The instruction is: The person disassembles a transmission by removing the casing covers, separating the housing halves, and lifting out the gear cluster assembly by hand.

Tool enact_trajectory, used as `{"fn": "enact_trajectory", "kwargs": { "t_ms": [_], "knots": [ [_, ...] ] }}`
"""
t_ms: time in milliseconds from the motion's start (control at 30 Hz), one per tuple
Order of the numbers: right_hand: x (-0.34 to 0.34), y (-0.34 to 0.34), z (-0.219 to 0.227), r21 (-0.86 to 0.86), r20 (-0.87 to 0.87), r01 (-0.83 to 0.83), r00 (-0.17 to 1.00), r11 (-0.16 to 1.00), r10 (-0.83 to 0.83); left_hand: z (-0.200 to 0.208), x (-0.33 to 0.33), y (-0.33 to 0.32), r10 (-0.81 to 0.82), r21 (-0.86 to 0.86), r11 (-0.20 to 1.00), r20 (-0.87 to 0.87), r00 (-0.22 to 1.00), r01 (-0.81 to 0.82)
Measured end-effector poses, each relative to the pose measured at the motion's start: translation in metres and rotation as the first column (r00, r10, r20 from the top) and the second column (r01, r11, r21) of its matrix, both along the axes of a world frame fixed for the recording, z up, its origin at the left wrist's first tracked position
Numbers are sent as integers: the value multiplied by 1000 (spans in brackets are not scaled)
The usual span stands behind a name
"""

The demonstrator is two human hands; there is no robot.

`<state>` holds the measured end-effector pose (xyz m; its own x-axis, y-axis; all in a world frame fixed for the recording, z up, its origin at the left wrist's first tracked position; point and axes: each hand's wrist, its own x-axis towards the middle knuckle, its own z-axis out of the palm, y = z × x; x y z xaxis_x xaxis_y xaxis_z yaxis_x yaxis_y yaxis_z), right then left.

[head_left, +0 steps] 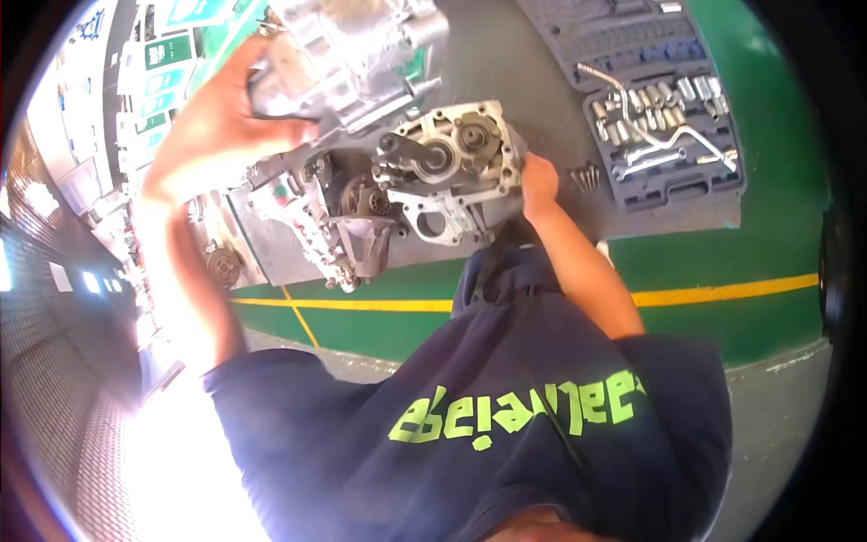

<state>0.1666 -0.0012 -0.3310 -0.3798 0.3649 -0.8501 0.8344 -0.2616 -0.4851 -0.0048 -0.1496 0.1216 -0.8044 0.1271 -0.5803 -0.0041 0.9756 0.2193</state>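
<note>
Lifting engine cover [348,50] in left hand [217,135], right hand [539,183] steadying engine block [433,172]

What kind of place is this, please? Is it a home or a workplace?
Most likely a mechanical workshop. A partly dismantled engine lies on a grey mat, an open socket set case is beside it, and the green floor carries a yellow line, as in industrial halls.
</note>
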Motion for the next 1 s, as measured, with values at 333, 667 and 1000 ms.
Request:
{"fn": "enact_trajectory", "kwargs": {
  "t_ms": [333,667,1000],
  "knots": [
    [-108,73,115,-156,-702,-122,712,980,-23,-173,-20,-105,381,687,626,143,914,-368],
    [-231,37,167,-554,-567,-387,824,737,7,-328,-48,-109,320,841,250,396,861,-480],
    [-247,1,97,-334,-501,-443,831,832,241,-449,-64,-177,93,944,85,310,946,-318]
  ]
}}
